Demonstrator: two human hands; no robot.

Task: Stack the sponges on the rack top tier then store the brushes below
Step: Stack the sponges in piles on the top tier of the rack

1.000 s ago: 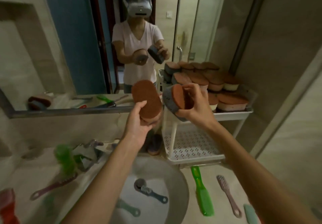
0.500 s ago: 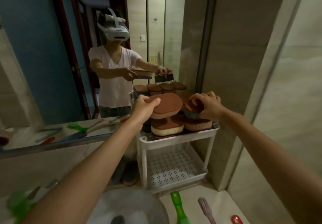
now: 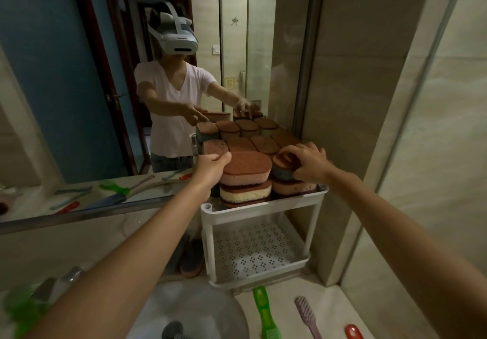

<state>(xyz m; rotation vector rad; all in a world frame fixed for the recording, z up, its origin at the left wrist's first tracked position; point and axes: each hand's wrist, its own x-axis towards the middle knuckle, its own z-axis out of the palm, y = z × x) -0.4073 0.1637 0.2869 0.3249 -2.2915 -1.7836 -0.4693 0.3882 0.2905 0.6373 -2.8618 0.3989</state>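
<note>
A white two-tier rack point(image 3: 263, 210) stands in the corner against the mirror. Its top tier holds several brown-topped sponges in stacks. My left hand point(image 3: 210, 167) grips the left end of a pink sponge with a brown top point(image 3: 247, 168), which lies flat on a yellow sponge point(image 3: 245, 193). My right hand point(image 3: 307, 160) presses a blue-grey sponge with a brown top point(image 3: 283, 167) onto a pink sponge point(image 3: 292, 188) at the front right. The perforated lower tier point(image 3: 253, 254) holds nothing. A green brush point(image 3: 263, 312) and a pink brush point(image 3: 307, 315) lie on the counter.
A round basin point(image 3: 189, 309) with a dark brush point(image 3: 172, 330) sits below my arms. A red item point(image 3: 353, 332) lies at the bottom right. Two more sponges point(image 3: 191, 261) lean left of the rack. Blurred green brushes point(image 3: 21, 309) lie at far left. The mirror point(image 3: 79, 101) reflects a person.
Both hands carried their sponges from in front of the rack up onto the top tier's front stacks. The view has tilted up and closer to the rack.
</note>
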